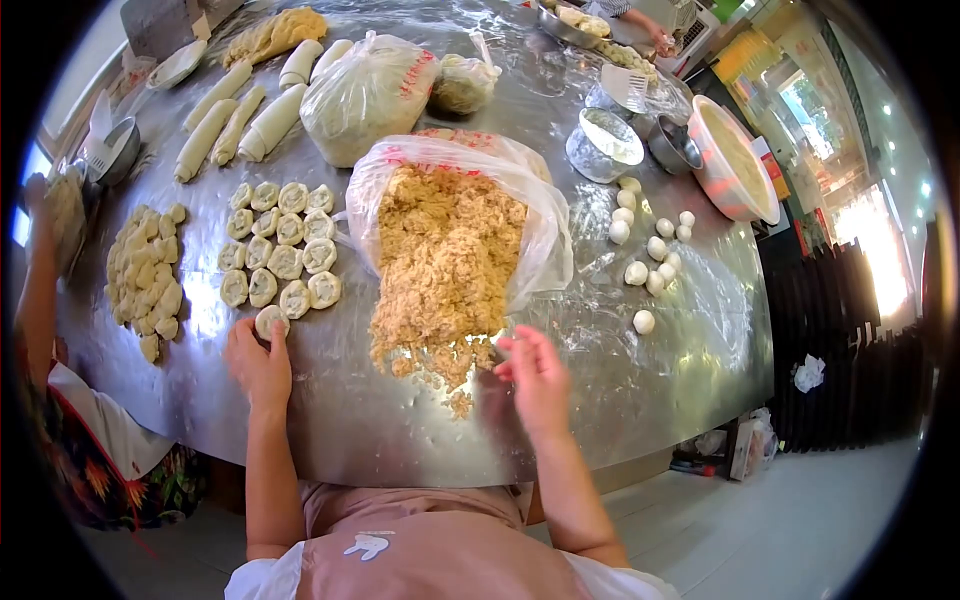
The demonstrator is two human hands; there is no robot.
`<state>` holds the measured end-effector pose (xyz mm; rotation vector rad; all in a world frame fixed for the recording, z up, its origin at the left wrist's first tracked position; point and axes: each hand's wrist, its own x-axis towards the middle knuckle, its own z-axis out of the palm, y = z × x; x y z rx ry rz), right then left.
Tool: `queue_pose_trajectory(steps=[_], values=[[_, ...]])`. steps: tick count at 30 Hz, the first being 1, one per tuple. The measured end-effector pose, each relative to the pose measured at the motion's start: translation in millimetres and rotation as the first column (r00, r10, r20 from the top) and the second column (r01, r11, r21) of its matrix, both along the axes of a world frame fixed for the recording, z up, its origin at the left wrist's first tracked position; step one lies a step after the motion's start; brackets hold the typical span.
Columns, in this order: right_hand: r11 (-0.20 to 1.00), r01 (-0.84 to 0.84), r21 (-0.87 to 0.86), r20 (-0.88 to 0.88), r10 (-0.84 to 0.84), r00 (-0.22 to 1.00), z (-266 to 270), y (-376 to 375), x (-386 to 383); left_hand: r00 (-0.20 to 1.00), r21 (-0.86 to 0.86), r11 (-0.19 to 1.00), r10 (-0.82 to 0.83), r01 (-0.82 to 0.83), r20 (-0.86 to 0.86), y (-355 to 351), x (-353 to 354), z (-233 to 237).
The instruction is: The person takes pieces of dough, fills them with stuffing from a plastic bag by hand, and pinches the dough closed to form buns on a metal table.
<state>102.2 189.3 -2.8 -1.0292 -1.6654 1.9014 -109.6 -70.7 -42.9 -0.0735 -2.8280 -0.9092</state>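
Note:
A pale dough round (271, 321) sits between the thumb and fingers of my left hand (260, 365), at the near edge of several rows of shaped dough rounds (289, 230) with dark-flecked tops. Beside the crumbly brown filling (445, 270) is my right hand (535, 375), its fingers loosely bent and apart, with nothing seen in them. The filling spills from an open plastic bag (545, 215) onto the table in front of me.
Cut dough pieces (148, 265) lie at left, near another person's arm (40, 270). Dough rolls (205, 140) and a full plastic bag (365, 105) stand farther back. Small white balls (643, 322), a flour tub (605, 145) and a pink basin (735, 160) are on the right.

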Motion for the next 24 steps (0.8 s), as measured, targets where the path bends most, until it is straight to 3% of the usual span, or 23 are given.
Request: queue_pose_trajectory(steps=[3,5,6,7,8,9,10,11,14,18,22,23,24], values=[[0.907,-0.229,0.354,0.165,0.181,0.97,-12.4,-32.7,-5.0,0.997,0.157,0.988,-0.016,0.003,0.079,5.4,0.4,2.5],[0.668,-0.323,0.671,0.255,0.201,0.946,-8.7,-42.1,-15.0,0.998,0.22,0.975,-0.023,0.009,0.064,4.9,2.2,0.8],[0.503,-0.359,0.786,0.295,0.206,0.933,-5.0,-49.0,-23.1,0.987,0.305,0.952,-0.04,-0.01,0.155,4.8,5.5,6.6],[0.538,-0.413,0.734,0.344,0.229,0.911,-1.3,-55.8,-29.9,0.969,0.553,0.833,-0.116,-0.026,0.22,0.8,5.1,-5.6],[0.499,-0.452,0.739,0.377,0.248,0.892,-5.7,-60.5,-35.3,0.946,0.76,0.647,-0.202,-0.065,0.253,-4.1,4.7,-18.2],[0.455,-0.487,0.745,0.41,0.263,0.873,-13.2,-63.1,-40.4,0.905,0.837,0.525,-0.264,-0.154,0.332,-5.4,8.5,-10.8],[0.407,-0.519,0.752,0.442,0.272,0.855,-22.2,-64.4,-44.8,0.856,0.887,0.388,-0.34,-0.249,0.389,-1.0,14.0,1.2],[0.44,-0.523,0.73,0.422,0.313,0.851,-37.7,-64.0,-48.1,0.801,0.906,0.242,-0.424,-0.348,0.422,2.0,19.4,11.5],[0.532,-0.558,0.636,0.446,0.337,0.829,-27.0,-58.7,-45.1,0.641,0.868,0.035,-0.66,-0.495,0.392,-0.1,30.8,30.6],[0.612,-0.525,0.592,0.541,0.18,0.821,6.6,-36.4,-20.4,0.529,0.791,-0.121,-0.802,-0.6,0.279,5.2,42.3,45.3],[0.713,-0.582,0.392,0.626,0.258,0.736,15.6,-36.6,-14.0,0.398,0.75,-0.094,-0.886,-0.655,0.237,19.5,52.8,44.0],[0.546,-0.602,0.583,0.603,0.207,0.771,2.3,-39.8,-12.3,0.374,0.745,-0.06,-0.89,-0.665,0.262,26.0,58.1,46.8],[0.536,-0.584,0.609,0.573,0.211,0.792,-2.8,-44.4,-15.6,0.352,0.739,-0.028,-0.891,-0.673,0.287,31.8,63.1,48.8]])
